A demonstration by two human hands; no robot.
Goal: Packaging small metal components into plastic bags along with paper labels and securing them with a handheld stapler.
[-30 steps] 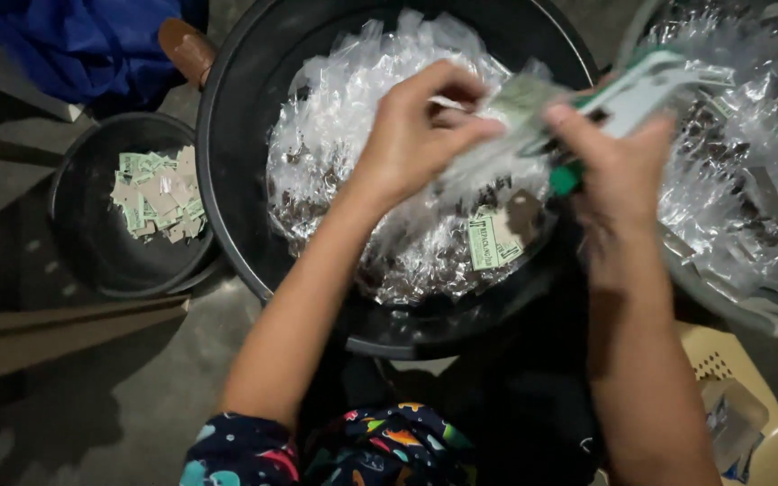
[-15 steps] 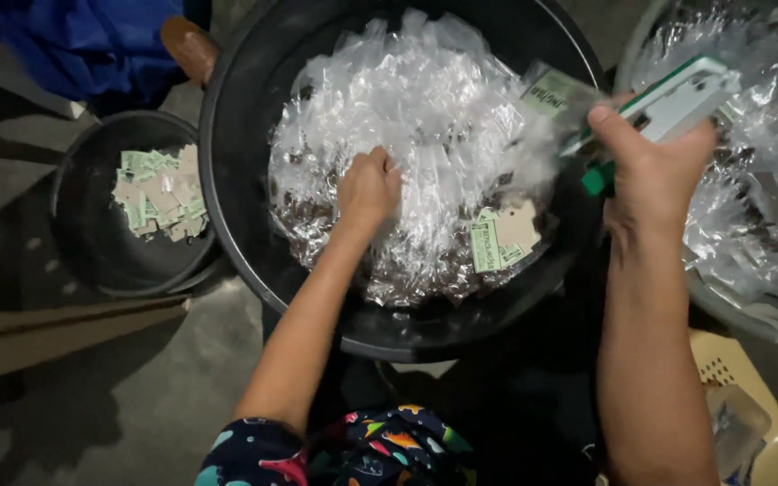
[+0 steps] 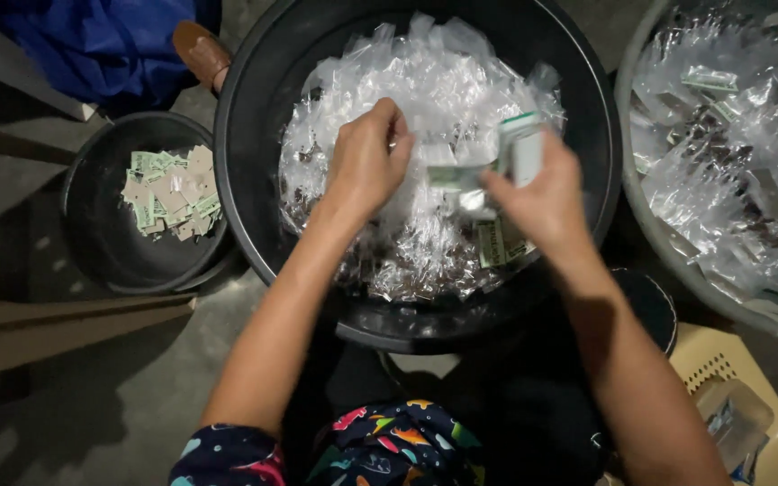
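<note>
Clear plastic packets [image 3: 425,144] fill the big black tub [image 3: 254,117]. Left hand [image 3: 366,162] has its fingers pinched shut on one packet over the pile; right hand [image 3: 542,193] grips a green-and-white stapler [image 3: 520,148]. Paper labels [image 3: 171,191] sit in the small black bowl [image 3: 92,243] nearby.

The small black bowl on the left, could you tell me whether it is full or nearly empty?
Nearly empty: the small black bowl holds only a loose heap of green and tan paper slips, with bare bottom showing.
</note>
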